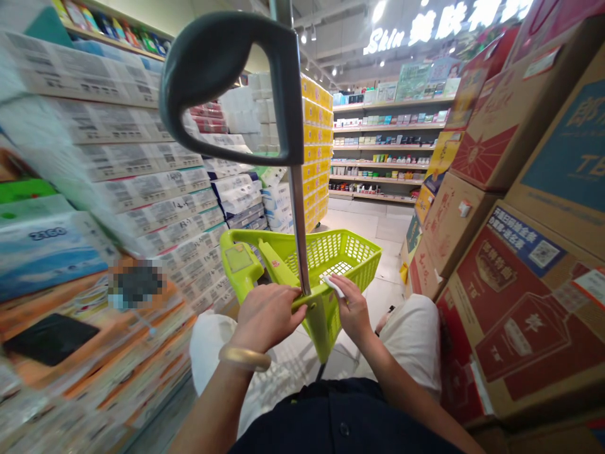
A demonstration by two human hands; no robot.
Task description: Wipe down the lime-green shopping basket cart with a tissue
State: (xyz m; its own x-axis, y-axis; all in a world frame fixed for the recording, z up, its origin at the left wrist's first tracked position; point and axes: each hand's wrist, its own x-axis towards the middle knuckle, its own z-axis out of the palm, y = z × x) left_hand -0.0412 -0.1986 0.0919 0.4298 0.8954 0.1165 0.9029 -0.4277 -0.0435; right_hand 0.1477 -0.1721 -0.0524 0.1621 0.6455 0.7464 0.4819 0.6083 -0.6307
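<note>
A lime-green rolling shopping basket [362,258] stands between my knees, its inside showing only bare lattice. From its near edge rises a metal pole [297,221] topped by a dark grey loop handle [191,72]. My left hand [271,315], with a gold bangle on the wrist, is closed around the near rim at the foot of the pole. In my right hand [352,312] a folded white wipe [334,287] is pressed under the fingers against the rim, just right of the pole. The palm side of both hands is hidden.
Wrapped tissue packs [151,189] are stacked high on the left, with a black phone-like slab [51,338] on a lower pile. Cardboard cartons [524,315] crowd the right side. Yellow packs [316,151] and stocked shelves [382,126] stand farther back beyond the pale floor.
</note>
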